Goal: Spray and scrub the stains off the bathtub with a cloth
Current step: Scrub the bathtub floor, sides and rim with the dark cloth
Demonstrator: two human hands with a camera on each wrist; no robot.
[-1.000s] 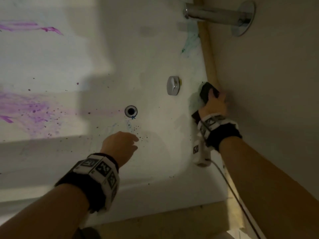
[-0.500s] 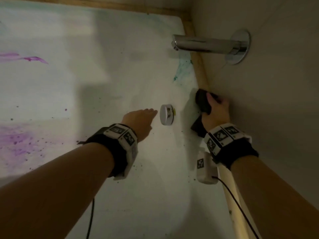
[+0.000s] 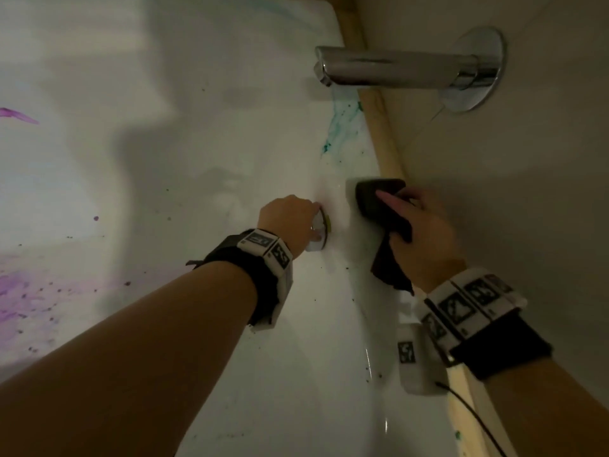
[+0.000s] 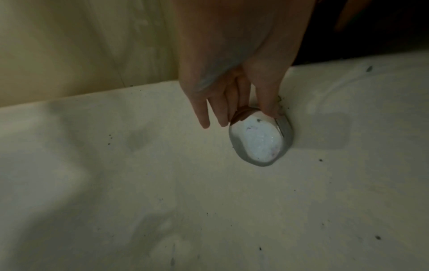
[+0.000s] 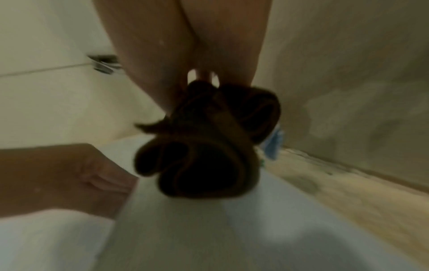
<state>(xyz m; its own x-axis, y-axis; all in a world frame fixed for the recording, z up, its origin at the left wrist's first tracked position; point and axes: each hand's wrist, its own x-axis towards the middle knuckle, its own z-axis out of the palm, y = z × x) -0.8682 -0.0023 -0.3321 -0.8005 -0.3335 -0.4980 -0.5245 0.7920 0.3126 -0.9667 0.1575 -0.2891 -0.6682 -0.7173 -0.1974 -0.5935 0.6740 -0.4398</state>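
Your left hand [image 3: 290, 216] has reached the round chrome overflow knob [image 4: 260, 141] and pinches its rim, while your right hand [image 3: 425, 232] clutches the bunched dark brown cloth [image 3: 379, 199] against the white bathtub [image 3: 197, 127] wall just beside it.

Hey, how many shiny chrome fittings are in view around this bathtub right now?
2. The spout juts from the wall at upper right; the round overflow knob sits on the tub's end wall, with the left hand gripping it. Others may be out of frame.
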